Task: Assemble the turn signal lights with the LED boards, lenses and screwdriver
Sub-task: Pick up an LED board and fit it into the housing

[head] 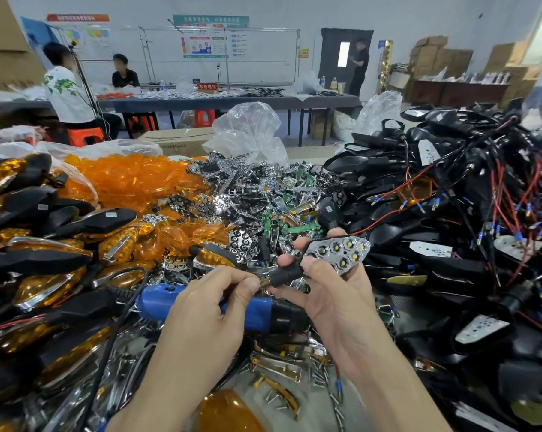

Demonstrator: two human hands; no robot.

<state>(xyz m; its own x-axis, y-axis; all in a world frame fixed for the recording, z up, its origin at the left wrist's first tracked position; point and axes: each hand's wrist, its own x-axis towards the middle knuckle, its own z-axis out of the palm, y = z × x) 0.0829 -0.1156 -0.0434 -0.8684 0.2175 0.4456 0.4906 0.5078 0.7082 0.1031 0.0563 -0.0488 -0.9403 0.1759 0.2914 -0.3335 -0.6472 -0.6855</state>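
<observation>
Step in hand, as judged: seating the LED board in a housing, lens not yet on.

Right hand (335,294) just above the screwdriver (152,299); fingers curled round the back of one light (338,252), thumb pressed on its near edge; the shiny board with its cluster of LEDs faces up, uncovered.

Left hand (207,300) directly over the screwdriver's middle; thumb and forefinger pinched together on the brass tip of the light's black stem (283,274); other fingers loosely curled, holding nothing else; cannot tell whether a wire is being fed through the stem.

Screwdriver lies flat on the bench, untouched, blue body with black nose pointing right, cord trailing left.

Orange lenses (132,179) heaped well beyond the screwdriver, up and left; one loose lens (229,413) nearer than it, at the bottom edge; loose screws (319,375) near its nose, on the near side; black housings with red wires (450,198) piled to its right.

Next move, judged: left hand must let go of the stem, fetch a lens, press it over the board; then screws and the screwdriver; keep the board level meanwhile, or it may slip from its seat.
</observation>
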